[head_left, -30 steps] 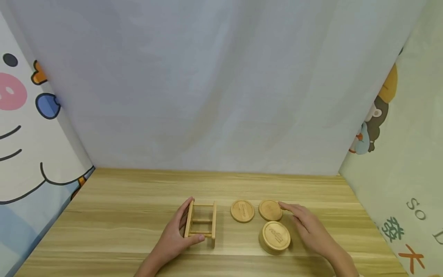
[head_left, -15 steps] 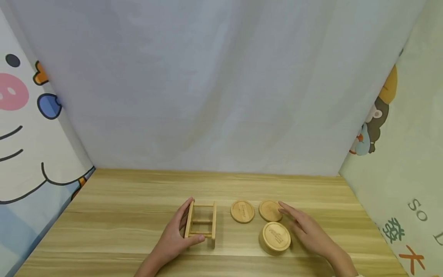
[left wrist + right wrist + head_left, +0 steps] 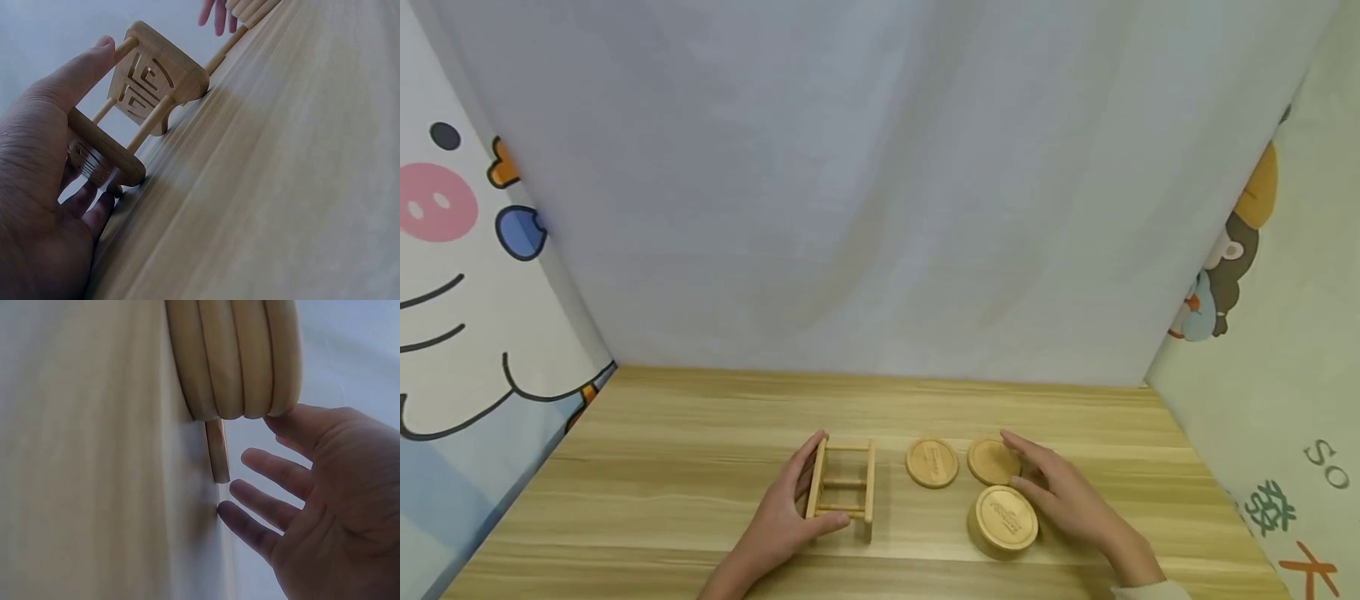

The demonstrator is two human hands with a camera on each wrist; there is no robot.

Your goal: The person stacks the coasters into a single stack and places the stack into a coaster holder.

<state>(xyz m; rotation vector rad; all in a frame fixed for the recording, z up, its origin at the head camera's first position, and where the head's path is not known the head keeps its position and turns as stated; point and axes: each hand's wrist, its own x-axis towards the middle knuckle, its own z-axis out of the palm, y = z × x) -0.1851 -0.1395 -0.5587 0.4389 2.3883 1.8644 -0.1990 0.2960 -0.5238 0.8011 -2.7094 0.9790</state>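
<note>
I have the left hand (image 3: 778,515) gripping the wooden rack (image 3: 871,482), which stands on the table (image 3: 715,433) left of the discs, thumb along its near end and fingers behind its left panel; I judge that hold serves to steady it. The right disc (image 3: 989,461) lies flat just beyond the disc stack (image 3: 1006,518), and the left disc (image 3: 932,463) lies between it and the rack, all probably grouped for easy reach. My right hand (image 3: 1070,497) grips nothing: its fingers are spread loosely at the right disc's far right side, thumb by the stack's top edge; whether it touches, I cannot tell. The forearm comes from the near right, palm facing left
</note>
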